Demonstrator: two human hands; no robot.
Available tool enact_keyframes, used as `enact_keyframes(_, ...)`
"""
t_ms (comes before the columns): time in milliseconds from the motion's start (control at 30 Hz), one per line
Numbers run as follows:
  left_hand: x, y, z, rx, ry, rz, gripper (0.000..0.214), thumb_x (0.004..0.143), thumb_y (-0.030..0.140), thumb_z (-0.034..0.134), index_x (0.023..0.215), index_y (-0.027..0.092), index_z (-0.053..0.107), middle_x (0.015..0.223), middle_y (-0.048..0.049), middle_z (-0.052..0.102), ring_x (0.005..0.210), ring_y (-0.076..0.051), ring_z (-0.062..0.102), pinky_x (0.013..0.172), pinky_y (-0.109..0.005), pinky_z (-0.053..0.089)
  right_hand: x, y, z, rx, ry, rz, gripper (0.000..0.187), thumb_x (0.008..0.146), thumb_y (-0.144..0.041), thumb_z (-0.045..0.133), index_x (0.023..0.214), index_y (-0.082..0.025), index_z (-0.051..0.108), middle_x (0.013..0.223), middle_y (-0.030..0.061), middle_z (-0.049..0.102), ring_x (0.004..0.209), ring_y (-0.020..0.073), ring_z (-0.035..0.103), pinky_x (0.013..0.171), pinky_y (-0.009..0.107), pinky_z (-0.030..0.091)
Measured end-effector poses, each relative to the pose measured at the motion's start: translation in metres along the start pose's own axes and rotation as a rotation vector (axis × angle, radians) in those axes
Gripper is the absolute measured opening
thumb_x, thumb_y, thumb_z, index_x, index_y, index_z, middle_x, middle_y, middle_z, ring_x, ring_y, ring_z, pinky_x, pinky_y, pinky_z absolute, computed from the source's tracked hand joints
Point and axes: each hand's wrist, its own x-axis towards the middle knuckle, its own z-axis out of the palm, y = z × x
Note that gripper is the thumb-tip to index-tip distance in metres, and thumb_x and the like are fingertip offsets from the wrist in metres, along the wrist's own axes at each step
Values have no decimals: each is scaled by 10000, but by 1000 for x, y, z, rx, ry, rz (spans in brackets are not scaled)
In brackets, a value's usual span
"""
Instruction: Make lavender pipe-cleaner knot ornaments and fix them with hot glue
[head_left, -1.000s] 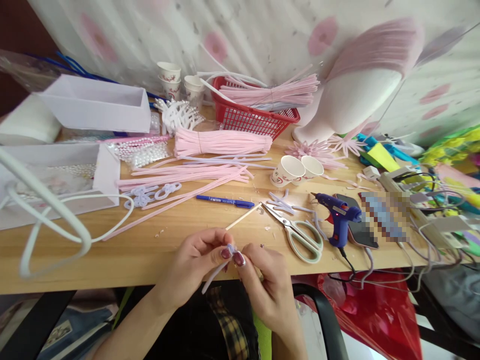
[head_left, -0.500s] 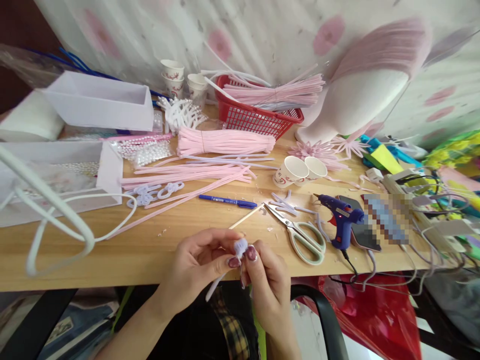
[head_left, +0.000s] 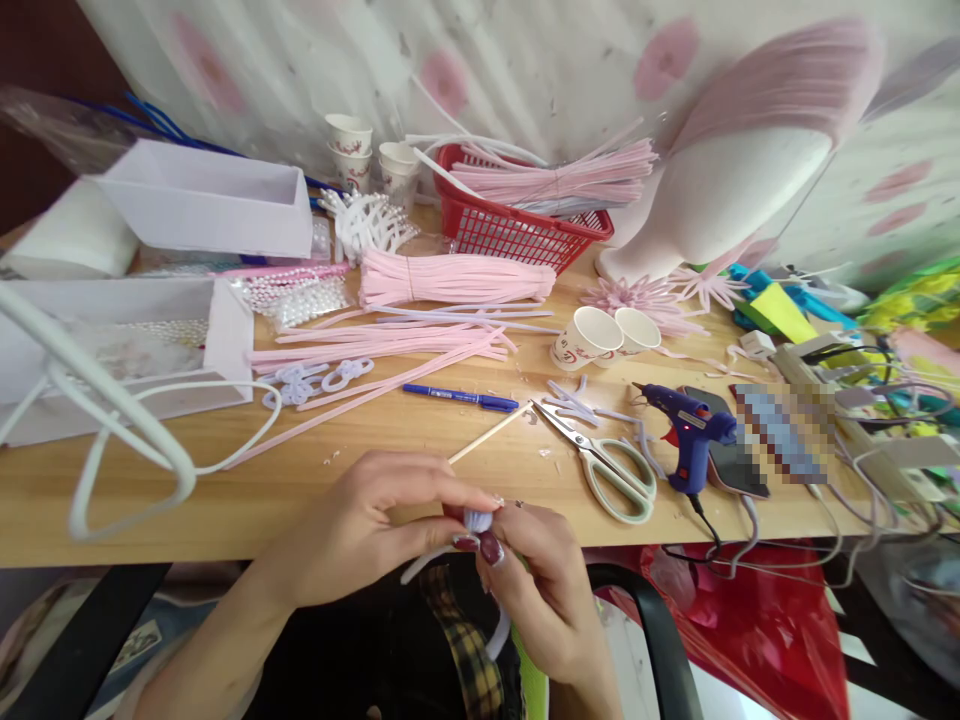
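Observation:
Between my fingertips, just over the table's front edge, is a small coiled lilac pipe cleaner [head_left: 478, 520]. My left hand [head_left: 397, 515] pinches its left side between thumb and fingers. From the right, my right hand [head_left: 536, 570] grips it too, thumb beside the other thumb. One pale end sticks out at lower left and a lilac end hangs under my right hand. Part of the coil is hidden by my fingers. Beyond my hands lie a thin wooden stick [head_left: 489, 434], a blue pen [head_left: 460, 398] and scissors [head_left: 600, 460].
A blue glue gun [head_left: 690, 435] stands at right near phones and cables. Pink pipe cleaners [head_left: 457, 278] lie mid-table, before a red basket [head_left: 517, 235]. Paper cups [head_left: 586, 338], lilac offcuts [head_left: 574, 402] and a white foam head [head_left: 720, 200] are further back. White boxes [head_left: 229, 345] stand left.
My hands have tilted and drawn slightly lower, with the lilac coil turned between them. The left fingers now reach over its top. The view has shifted a little.

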Motion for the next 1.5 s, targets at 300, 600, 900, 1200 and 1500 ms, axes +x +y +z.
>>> enact_keyframes(300, 4, 2, 0, -119, -42, -154, 132, 744, 81, 827, 760, 183, 745, 714, 41, 735, 669, -99, 670, 688, -158, 536, 0, 1, -4, 75, -31, 1, 340, 965, -196, 481, 627, -215, 445, 536, -48, 442, 476, 101, 403, 493, 254, 307)
enact_keyframes(600, 3, -7, 9, -182, 48, -129, 92, 790, 133, 805, 748, 171, 733, 726, 24, 712, 653, -107, 693, 650, -160, 571, -1, 8, -3, 160, 9, 25, 343, 1012, -204, 472, 669, -212, 461, 561, -51, 459, 488, 94, 413, 508, 242, 311)
enact_keyframes(900, 0, -13, 18, -660, -41, -328, 121, 779, 94, 816, 734, 171, 733, 714, 21, 776, 596, -107, 732, 613, -171, 602, 2, 12, -14, 16, -5, -81, 262, 1015, -146, 440, 778, -228, 516, 603, -57, 510, 540, 111, 479, 568, 230, 361)
enact_keyframes(1200, 4, -13, 20, -748, 133, -339, 181, 687, 94, 898, 683, 155, 727, 641, 27, 758, 579, -91, 707, 584, -131, 565, 3, 13, -10, -138, 33, -121, 242, 991, -97, 417, 852, -234, 561, 652, -36, 619, 566, 128, 560, 584, 239, 388)
enact_keyframes(1500, 1, -10, 22, -325, 229, -234, 124, 788, 167, 822, 767, 180, 700, 705, 30, 753, 638, -97, 722, 631, -133, 575, -13, 6, -2, -142, 102, -18, 260, 1021, -110, 401, 882, -240, 579, 684, -42, 661, 601, 112, 593, 608, 217, 405)
